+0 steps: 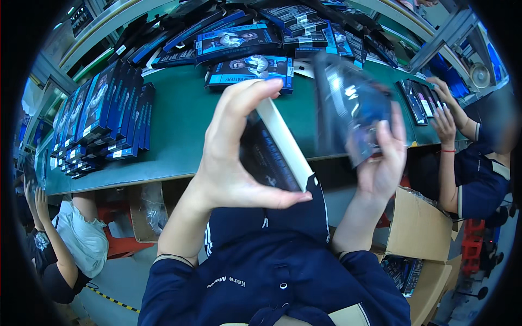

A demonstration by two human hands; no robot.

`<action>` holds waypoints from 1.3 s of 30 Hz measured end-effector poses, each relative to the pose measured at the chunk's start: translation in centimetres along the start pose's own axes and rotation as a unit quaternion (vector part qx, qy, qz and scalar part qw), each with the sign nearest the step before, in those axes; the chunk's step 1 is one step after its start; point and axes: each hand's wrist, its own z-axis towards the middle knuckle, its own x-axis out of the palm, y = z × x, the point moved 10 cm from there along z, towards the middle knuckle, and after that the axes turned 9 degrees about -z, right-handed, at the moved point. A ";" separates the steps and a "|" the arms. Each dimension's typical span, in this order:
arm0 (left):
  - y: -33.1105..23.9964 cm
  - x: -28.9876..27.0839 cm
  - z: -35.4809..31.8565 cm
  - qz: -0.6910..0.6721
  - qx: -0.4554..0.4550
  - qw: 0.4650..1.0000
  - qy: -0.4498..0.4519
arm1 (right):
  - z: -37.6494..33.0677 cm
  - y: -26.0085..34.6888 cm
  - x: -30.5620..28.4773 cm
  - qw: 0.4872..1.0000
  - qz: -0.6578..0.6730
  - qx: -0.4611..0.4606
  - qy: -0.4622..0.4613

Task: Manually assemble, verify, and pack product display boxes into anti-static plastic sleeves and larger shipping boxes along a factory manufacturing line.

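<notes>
Gripping dark box (266,160) end to end in left hand (225,157), over near edge of table (175,111), presumably keeping white side (284,142) clear; pinching blurred glossy pouch (348,100) in right hand (383,157).

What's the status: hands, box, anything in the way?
Left hand gripping dark, white-sided box. Right hand holding glossy packet, blurred. Boxes piled at far side of green table.
</notes>
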 end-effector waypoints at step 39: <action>3.8 -1.2 -4.1 0.029 -0.030 0.967 -0.250 | -2.5 2.1 18.1 0.778 -0.281 -0.253 0.501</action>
